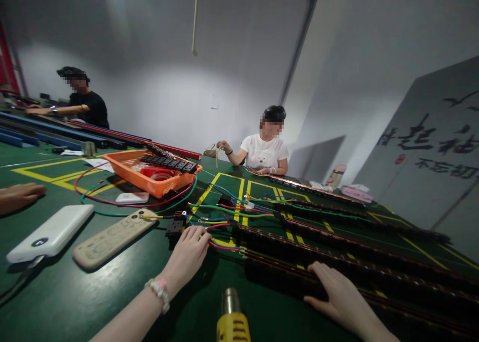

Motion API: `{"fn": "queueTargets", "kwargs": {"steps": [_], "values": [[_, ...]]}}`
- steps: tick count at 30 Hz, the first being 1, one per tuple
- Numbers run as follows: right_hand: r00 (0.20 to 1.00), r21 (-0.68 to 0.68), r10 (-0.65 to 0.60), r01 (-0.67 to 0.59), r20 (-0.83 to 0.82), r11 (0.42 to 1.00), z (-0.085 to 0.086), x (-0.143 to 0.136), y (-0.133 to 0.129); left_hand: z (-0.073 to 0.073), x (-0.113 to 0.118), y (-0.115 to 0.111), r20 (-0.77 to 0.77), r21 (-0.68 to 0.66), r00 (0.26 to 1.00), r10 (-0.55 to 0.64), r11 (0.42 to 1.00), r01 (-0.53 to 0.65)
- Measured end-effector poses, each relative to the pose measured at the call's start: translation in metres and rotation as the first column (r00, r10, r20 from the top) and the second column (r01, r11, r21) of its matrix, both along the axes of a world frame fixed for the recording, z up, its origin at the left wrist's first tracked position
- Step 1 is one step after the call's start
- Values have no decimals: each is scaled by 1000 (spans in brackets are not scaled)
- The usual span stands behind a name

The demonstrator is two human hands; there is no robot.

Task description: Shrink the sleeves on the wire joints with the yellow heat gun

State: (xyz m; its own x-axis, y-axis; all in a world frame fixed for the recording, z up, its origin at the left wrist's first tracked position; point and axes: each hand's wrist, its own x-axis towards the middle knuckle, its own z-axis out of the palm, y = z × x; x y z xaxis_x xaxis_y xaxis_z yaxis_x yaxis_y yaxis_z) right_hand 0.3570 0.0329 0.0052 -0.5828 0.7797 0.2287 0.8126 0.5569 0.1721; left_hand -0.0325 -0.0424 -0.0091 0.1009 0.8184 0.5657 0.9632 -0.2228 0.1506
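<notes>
nearest me, a yellow heat gun [234, 327] points its metal nozzle [231, 300] away across the green counter [56, 302]. to its right, my right hand [339, 297] straddles the nearest long dark strip [277, 272], thumb parted from fingers; whether it grips or merely rests, i cannot tell. my left hand [190, 247] bends, fingers together, by the red and blue wires [226, 247] at that strip's left end; the fingertips meet the wires, but a firm pinch cannot be made out. for good handling, i judge, the right hand should steady the strip while the left moves the wires gently, leaving slack and never tugging where they join it; the nozzle is best kept clear of both hands. appearance: the strip is narrow, dark-sided and copper-toned along its edge, lying aslant toward my right; the wires are thin and bright. just beyond my left hand sits a black connector [174, 227], with a beige phone [112, 240] to its left. farther out, more dark strips [322, 232] lie roughly parallel, and an orange basket [149, 186] holds a row of black parts [168, 163]. across the counter, a co-worker in a white shirt [265, 152] raises a yellow item [216, 157]; farthest, a person in black [92, 107] sits behind blue bars [37, 124].
</notes>
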Motion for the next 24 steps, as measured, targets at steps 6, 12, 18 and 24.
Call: {"fn": "queueTargets", "kwargs": {"steps": [6,12,18,24], "values": [[998,-7,10,-10,-56,1000,2,-3,-8,1,-3,6,-30,-42,999,16,999,-17],[996,-29,-28,26,-89,999,3,-6,-13,2,-3,6,-18,-36,999,41,999,-41],[986,107,54,-38,-159,994,10,-15,-29,2,-4,5,6,-79,999,43,996,-42],[856,-399,-83,-150,-510,905,38,-80,-114,2,-4,6,15,-122,1000,23,992,-21]]}}
